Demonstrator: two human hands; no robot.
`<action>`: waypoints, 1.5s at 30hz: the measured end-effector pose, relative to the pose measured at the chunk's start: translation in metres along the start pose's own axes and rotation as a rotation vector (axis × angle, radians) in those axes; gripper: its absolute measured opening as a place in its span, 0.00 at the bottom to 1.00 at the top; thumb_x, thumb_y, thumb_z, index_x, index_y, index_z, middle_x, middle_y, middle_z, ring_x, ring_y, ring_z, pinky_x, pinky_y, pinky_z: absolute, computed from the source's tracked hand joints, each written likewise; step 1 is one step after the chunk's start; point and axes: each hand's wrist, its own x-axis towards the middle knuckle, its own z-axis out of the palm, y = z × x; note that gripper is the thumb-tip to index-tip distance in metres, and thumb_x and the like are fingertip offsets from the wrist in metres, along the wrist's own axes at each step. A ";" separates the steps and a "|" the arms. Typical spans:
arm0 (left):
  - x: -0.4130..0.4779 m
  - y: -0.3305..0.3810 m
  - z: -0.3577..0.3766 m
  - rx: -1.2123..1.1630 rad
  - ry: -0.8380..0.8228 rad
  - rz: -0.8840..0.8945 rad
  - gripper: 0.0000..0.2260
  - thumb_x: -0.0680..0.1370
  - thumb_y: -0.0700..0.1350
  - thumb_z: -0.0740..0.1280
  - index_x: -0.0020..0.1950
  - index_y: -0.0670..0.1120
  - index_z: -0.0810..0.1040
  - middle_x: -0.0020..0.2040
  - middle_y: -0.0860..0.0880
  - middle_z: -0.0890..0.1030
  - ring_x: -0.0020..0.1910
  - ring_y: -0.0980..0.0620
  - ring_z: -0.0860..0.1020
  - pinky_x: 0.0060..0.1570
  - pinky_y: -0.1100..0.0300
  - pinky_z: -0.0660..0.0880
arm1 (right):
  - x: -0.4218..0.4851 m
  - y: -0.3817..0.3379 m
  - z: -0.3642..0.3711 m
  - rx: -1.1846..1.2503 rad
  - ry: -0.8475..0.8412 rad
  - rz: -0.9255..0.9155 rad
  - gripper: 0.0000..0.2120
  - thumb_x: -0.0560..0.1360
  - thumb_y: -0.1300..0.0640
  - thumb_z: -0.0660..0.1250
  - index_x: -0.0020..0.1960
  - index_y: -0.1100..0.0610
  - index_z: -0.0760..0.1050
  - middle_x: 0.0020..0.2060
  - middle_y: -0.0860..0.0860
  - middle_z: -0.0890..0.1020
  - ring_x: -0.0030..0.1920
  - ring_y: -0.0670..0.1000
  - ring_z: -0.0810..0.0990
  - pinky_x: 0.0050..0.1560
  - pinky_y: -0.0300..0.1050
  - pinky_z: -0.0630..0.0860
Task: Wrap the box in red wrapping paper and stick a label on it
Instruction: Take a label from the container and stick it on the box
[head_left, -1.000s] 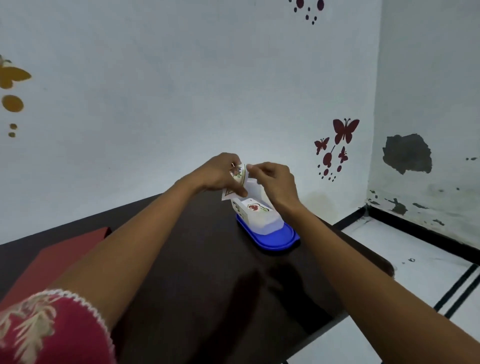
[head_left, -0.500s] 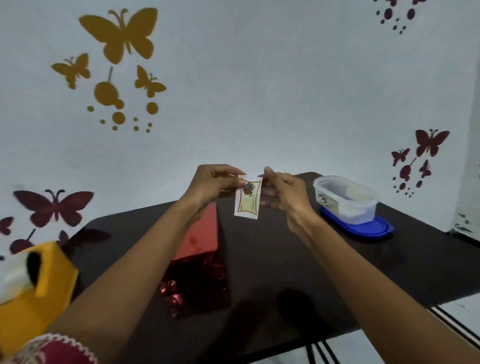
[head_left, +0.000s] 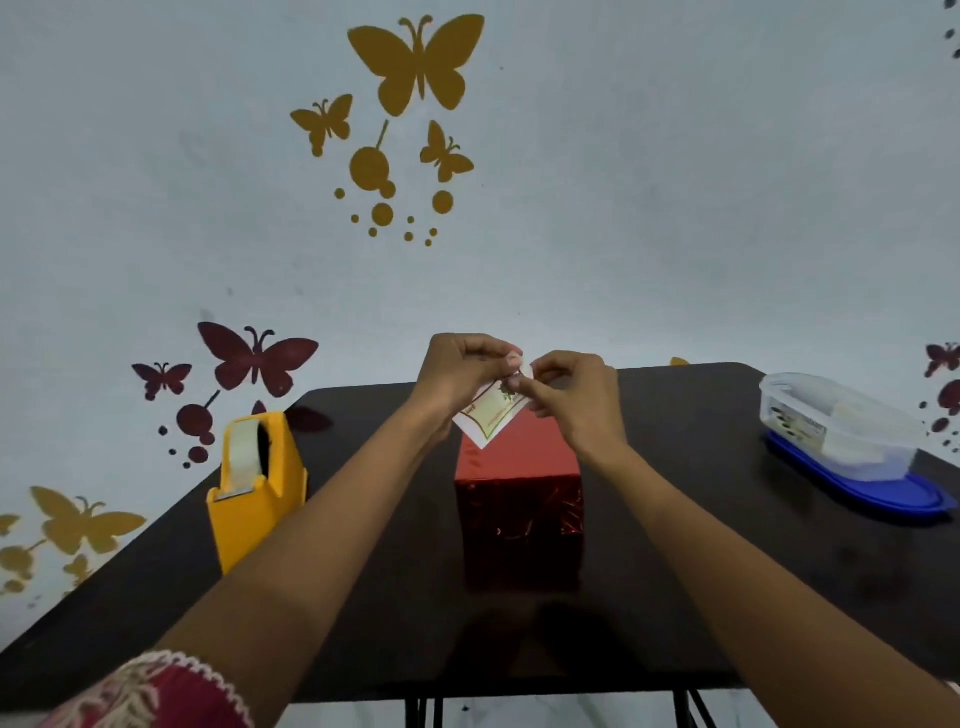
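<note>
A box wrapped in shiny red paper (head_left: 518, 493) stands in the middle of the dark table (head_left: 701, 545). Just above its far end I hold a small white label (head_left: 491, 415) with a green border and a flower print, tilted. My left hand (head_left: 457, 376) pinches the label's upper corner with thumb and fingers. My right hand (head_left: 576, 397) pinches at the same corner, fingers curled, where a bit of white backing curls up. The label hangs clear of the box top.
A yellow tape dispenser (head_left: 257, 483) with a roll of tape stands at the left of the table. A clear plastic container (head_left: 836, 423) holding more labels sits on its blue lid (head_left: 883, 493) at the right. Butterfly decals cover the wall behind.
My view has swung left from the container to the red box. Both hands carried the label over the box, and the fingers now work at its upper corner.
</note>
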 end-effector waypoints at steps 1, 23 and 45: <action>0.000 -0.001 -0.002 -0.018 0.005 -0.005 0.03 0.72 0.37 0.72 0.42 0.44 0.83 0.40 0.45 0.84 0.37 0.49 0.82 0.41 0.57 0.79 | -0.001 -0.001 0.001 0.014 -0.005 -0.005 0.07 0.68 0.56 0.75 0.36 0.52 0.78 0.32 0.52 0.82 0.30 0.50 0.81 0.33 0.39 0.80; -0.009 -0.010 0.000 -0.054 -0.007 0.034 0.03 0.72 0.36 0.72 0.44 0.43 0.83 0.34 0.52 0.83 0.32 0.58 0.81 0.33 0.68 0.75 | -0.014 0.006 -0.015 0.505 -0.106 0.294 0.07 0.71 0.64 0.71 0.47 0.67 0.80 0.33 0.54 0.84 0.31 0.50 0.83 0.32 0.39 0.80; -0.035 -0.030 0.030 0.093 0.043 0.263 0.12 0.70 0.39 0.74 0.51 0.50 0.83 0.52 0.49 0.83 0.53 0.59 0.80 0.58 0.64 0.74 | -0.026 0.014 -0.027 0.615 -0.032 0.304 0.07 0.75 0.68 0.64 0.41 0.64 0.79 0.31 0.54 0.84 0.34 0.50 0.84 0.39 0.38 0.81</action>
